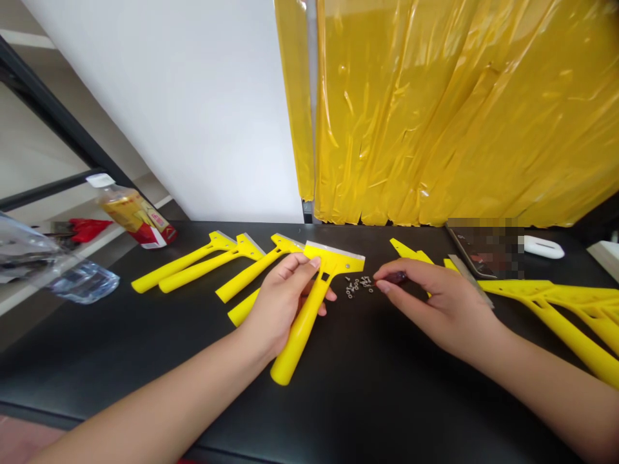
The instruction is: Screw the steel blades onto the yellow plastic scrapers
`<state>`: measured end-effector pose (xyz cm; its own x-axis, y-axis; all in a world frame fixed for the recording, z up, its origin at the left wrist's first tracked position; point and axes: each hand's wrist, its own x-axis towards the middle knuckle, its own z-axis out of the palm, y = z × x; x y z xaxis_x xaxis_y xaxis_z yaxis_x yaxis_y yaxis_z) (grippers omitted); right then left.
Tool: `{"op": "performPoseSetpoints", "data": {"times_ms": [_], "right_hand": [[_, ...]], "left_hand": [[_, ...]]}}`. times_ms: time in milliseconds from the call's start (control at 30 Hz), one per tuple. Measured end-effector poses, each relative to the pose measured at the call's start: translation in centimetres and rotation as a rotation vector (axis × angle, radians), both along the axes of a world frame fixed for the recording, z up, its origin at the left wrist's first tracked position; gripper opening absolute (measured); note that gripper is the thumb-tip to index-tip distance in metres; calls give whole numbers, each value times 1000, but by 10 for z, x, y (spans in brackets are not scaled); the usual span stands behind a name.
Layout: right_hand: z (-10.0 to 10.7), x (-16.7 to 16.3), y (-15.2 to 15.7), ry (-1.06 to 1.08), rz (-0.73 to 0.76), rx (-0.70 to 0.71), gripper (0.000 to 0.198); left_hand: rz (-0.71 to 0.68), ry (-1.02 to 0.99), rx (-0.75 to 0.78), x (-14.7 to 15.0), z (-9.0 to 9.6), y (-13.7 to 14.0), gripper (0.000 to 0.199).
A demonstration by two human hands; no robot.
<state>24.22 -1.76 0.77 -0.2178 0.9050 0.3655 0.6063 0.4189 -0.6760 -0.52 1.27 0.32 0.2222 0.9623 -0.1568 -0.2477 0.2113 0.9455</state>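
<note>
My left hand (283, 299) grips a yellow scraper (305, 322) near its head, thumb on top. The scraper tilts with its handle towards me; a metal blade runs along its far edge and a screw sits at the head's right side. Just to the right, a small pile of screws and nuts (358, 285) lies on the black table (367, 386). Beside that pile, my right hand (442, 296) is closed in a pinch on what looks like a small screwdriver (397, 277) with a dark reddish handle, mostly hidden by the fingers.
Several yellow scrapers with blades (198, 272) lie left of my left hand. More yellow scraper bodies (541, 299) and a loose blade (467, 277) lie at right. A phone (476, 248), white case (544, 247), drink bottle (138, 212) and clear plastic container (82, 277) stand around.
</note>
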Motion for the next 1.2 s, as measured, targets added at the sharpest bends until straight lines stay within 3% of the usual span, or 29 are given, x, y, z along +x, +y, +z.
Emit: {"op": "performPoseSetpoints", "data": {"times_ms": [133,767,1200], "right_hand": [[-2,1,1,-8,20,-22,17],[2,5,-5,-75,40,140,9],[4,7,-8,-37,-17,163,10]], "left_hand": [[0,-4,-1,1,1,0,24],[-9,-15,14,0,1,0,27],[-6,-26,10,0,-1,1,24]]}}
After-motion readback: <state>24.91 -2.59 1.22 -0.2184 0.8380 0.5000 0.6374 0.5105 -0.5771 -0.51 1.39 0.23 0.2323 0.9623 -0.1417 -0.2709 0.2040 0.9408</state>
